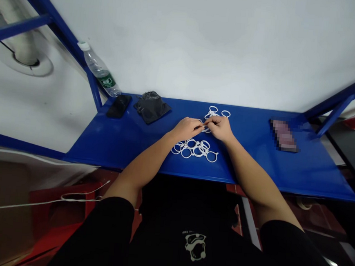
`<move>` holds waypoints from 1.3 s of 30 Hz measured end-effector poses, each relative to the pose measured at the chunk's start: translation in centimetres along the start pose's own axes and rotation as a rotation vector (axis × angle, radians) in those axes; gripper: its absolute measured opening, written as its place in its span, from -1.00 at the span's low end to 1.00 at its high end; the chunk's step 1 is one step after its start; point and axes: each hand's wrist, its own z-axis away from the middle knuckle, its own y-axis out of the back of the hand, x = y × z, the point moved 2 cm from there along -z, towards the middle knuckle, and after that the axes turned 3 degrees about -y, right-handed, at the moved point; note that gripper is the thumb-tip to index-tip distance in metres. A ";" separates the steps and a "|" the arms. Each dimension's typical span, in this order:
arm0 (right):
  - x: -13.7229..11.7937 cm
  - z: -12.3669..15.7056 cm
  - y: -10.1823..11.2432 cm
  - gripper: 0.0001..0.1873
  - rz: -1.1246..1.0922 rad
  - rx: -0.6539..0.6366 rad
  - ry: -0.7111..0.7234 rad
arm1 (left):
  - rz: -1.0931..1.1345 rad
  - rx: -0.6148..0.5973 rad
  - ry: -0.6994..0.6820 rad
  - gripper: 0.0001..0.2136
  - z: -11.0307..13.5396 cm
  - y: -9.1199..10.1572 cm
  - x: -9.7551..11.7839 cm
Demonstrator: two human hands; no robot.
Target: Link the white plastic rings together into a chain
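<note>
My left hand point(187, 128) and my right hand point(219, 127) meet above the blue table, thumbs and fingertips pinched close together. Between them is a white plastic ring point(206, 131), largely covered by the fingers. Just beyond my right hand lie several more white rings with small tabs point(213, 109). Nearer to me, a loose pile of white rings point(186, 152) is spread beneath my wrists, some overlapping. Exactly how the fingertips grip the ring is too small to make out.
The blue table point(249, 163) meets a white wall point(202, 49). At the left are a crumpled black bag point(150, 107), a black phone point(119, 106) and a clear bottle point(100, 71). A blurred-out phone point(284, 135) lies at the right. Blue frame bars point(335, 114) flank both sides.
</note>
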 end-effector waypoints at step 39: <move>-0.7 0.3 -0.2 -0.73 -0.062 -0.285 0.075 | -0.005 0.116 0.066 -0.83 0.4 1.2 -0.4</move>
